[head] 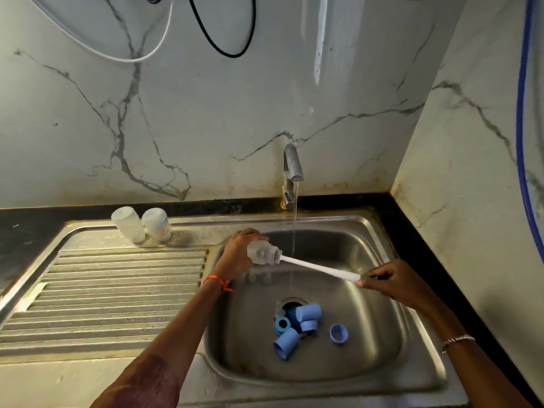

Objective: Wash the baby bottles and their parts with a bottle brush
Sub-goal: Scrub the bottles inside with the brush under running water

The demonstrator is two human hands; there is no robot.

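Over steel sink [365,293], left grip [238,256] clamped on translucent bottle [261,254], right grip [391,280] pinching slim brush [318,267]

Light: dim, with a greenish indoor cast.
Glare: one vertical bright streak on the marble wall [319,48]; soft sheen on the sink [323,220] rim and draining board [117,278].
Shadow: the black counter [412,245] at right is dark.
Distortion: wide-angle bowing of straight lines toward the edges.
Focus: soft overall; bottle [260,254] and brush [318,267] soft-edged.
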